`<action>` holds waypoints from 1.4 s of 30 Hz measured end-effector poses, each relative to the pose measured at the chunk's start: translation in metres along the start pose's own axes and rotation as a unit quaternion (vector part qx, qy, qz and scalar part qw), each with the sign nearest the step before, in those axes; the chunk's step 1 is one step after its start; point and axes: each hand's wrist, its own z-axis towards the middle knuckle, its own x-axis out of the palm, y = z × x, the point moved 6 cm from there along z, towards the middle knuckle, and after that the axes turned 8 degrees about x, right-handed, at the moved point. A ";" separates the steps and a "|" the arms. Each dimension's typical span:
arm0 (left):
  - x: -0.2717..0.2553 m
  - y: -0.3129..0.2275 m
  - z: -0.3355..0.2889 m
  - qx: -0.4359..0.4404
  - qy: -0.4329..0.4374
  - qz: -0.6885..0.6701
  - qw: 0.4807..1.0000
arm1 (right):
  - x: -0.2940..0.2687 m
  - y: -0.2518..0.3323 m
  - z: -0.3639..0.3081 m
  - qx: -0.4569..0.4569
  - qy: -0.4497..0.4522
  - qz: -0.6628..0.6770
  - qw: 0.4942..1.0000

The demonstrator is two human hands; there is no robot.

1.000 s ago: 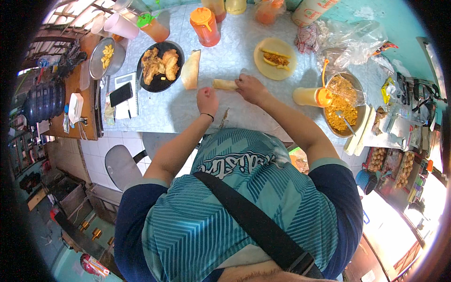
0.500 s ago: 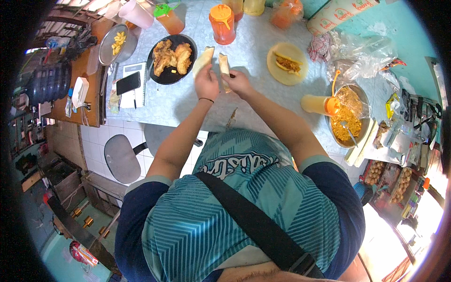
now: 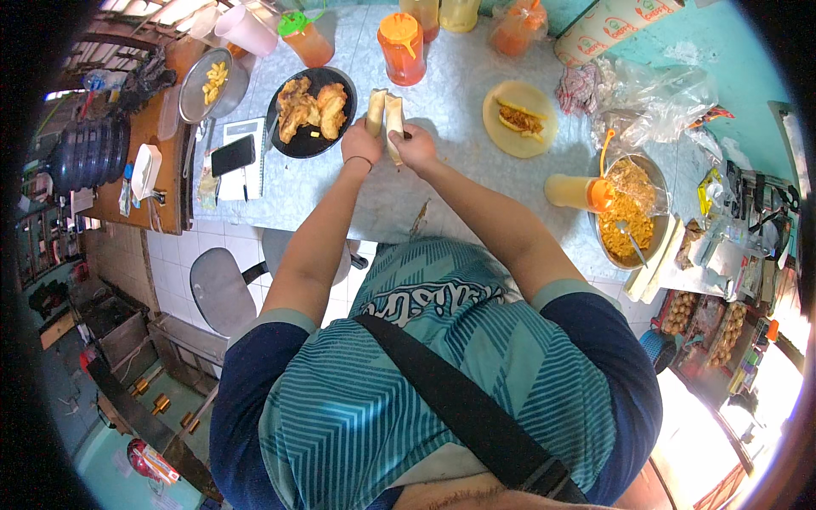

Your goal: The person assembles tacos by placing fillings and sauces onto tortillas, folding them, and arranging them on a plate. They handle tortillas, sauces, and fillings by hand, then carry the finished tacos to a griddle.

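Note:
Close together above the table, my hands each grip a pale rolled wrap. My left hand (image 3: 360, 148) is closed around the left roll (image 3: 376, 112). My right hand (image 3: 417, 149) pinches the right roll (image 3: 393, 121) with thumb and fingers. The tops of the rolls nearly touch; whether they meet is hard to tell. To the right lies a flat round wrapper (image 3: 497, 143) bearing a brownish-yellow filling (image 3: 519, 121). Left of my hands, a black plate (image 3: 297, 150) holds browned fried pieces (image 3: 299, 110).
Bottles with orange (image 3: 401, 53) and green (image 3: 308, 41) lids stand at the back. On the right is a metal bowl (image 3: 610, 255) of yellow-orange filling with a spoon, beside a pale-yellow squeeze bottle (image 3: 568, 191). A phone (image 3: 233, 155) rests on a notebook at left.
My hands have drawn closer together, bringing the two rolls side by side. The left roll now stands more upright, and the right one has shifted left.

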 end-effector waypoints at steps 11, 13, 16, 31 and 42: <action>0.012 -0.024 -0.042 0.063 -0.106 0.000 0.992 | -0.018 0.025 -0.023 0.019 0.033 0.127 0.991; 0.013 -0.027 -0.051 0.048 -0.104 0.062 0.992 | -0.007 0.038 -0.014 0.022 0.044 0.097 0.994; 0.010 -0.022 -0.057 0.016 -0.136 -0.001 0.991 | 0.006 0.049 0.000 0.061 -0.001 0.048 0.997; -0.005 0.002 -0.050 0.054 -0.058 -0.260 0.962 | 0.027 0.083 0.027 0.129 0.049 -0.262 0.955; -0.005 0.026 -0.029 0.095 -0.013 -0.071 0.993 | -0.007 0.035 -0.001 0.025 -0.079 -0.121 0.989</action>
